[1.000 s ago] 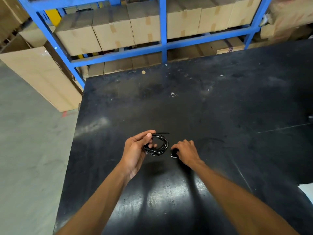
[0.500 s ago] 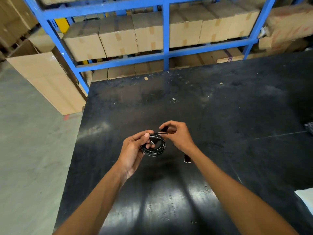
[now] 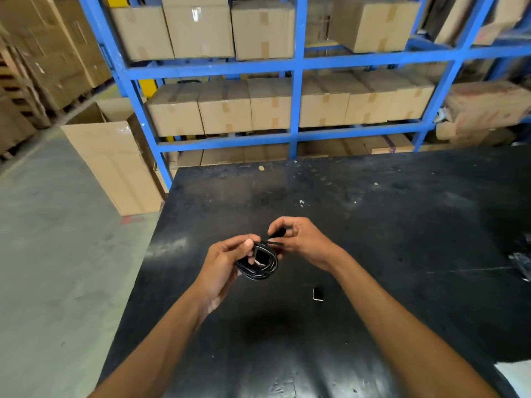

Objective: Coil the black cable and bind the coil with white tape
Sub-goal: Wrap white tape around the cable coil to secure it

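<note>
— So, where is the cable?
— Coiled in my left hand, fingers closed around it. My right hand pinches its loose end just right of the coil, pointing sideways.

No readable text showing anywhere, cardboard boxes on the blue rack carrying plain tape only, purple printing on one low box and red printing on another staying too blurred to read
</note>
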Tool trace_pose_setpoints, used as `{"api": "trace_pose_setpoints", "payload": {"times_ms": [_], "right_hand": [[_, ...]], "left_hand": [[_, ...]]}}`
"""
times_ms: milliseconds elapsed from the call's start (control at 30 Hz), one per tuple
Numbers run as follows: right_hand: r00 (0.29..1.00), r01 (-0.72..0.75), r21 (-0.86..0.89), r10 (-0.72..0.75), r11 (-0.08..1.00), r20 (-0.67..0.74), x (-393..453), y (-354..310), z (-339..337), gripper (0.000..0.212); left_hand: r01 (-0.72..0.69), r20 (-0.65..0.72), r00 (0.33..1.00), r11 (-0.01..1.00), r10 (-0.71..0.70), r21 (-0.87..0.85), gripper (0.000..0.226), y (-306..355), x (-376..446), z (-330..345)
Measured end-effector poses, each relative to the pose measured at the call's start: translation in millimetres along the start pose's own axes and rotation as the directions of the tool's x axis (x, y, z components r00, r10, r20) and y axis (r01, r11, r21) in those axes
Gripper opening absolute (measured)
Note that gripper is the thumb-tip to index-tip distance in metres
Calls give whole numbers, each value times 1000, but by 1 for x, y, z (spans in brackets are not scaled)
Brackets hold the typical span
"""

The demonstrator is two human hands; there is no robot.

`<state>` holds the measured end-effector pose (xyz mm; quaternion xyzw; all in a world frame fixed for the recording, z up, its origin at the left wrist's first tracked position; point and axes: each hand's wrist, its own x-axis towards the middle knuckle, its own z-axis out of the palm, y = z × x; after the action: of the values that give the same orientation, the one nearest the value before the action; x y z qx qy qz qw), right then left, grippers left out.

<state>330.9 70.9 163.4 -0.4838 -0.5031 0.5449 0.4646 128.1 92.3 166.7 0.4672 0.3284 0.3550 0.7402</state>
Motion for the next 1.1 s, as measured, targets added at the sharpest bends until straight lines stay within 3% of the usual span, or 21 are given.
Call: {"api": "trace_pose_setpoints", "payload": {"times_ms": [333, 600, 733, 833, 933, 1100], "right_hand": [[996, -81, 49, 79, 996, 43, -13, -25, 22, 12], [994, -92, 1, 92, 996, 51, -24, -42, 31, 3], [1000, 22, -198, -19, 980, 20, -31, -54, 38, 9], [982, 143, -256, -170, 956, -86, -36, -60, 49, 10], [920, 256, -312, -330, 915, -211, -42, -64, 60, 14], [815, 337, -442, -492, 831, -304, -52, -59, 81, 21]], "left_hand": [[-42, -6, 999, 998, 43, 36, 20, 10, -22, 2], [-152, -31, 988, 988, 153, 41, 16, 14, -36, 3], [-182, -41, 982, 983, 183, 26, 16, 17, -42, 1], [-200, -52, 978, 980, 200, 16, 17, 19, -46, 1], [-213, -61, 975, 977, 215, 28, 19, 23, -50, 0], [-245, -66, 967, 969, 247, 39, 19, 29, -56, -2]]}}
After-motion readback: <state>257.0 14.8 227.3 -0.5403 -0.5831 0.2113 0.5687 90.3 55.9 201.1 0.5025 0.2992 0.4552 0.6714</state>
